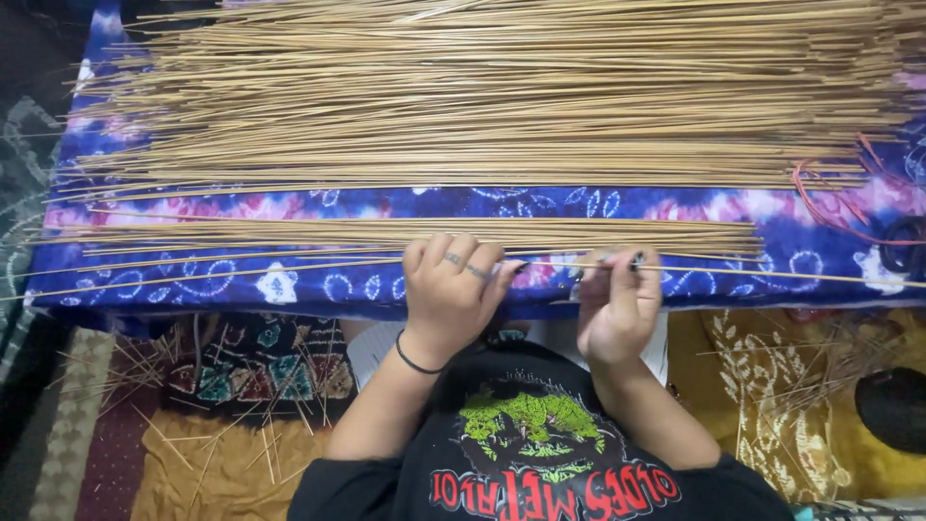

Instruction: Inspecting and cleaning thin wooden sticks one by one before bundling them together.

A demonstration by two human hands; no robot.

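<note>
Left hand [449, 287] and right hand [617, 294], both pinched closed, grip one stick [772, 275] level above the cloth [318, 289], apart from the pile [482, 96].

Thin tan sticks [482, 106] lie beyond the fingers [453, 253] on a blue-and-pink tie-dyed cloth [318, 205] with white ring patterns.

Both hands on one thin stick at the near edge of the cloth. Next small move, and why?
Probably slide the single thin tan stick away onto the small bundle of tan sticks. The left hand and right hand pinch it just short of that bundle on the blue-and-pink tie-dye cloth.
</note>
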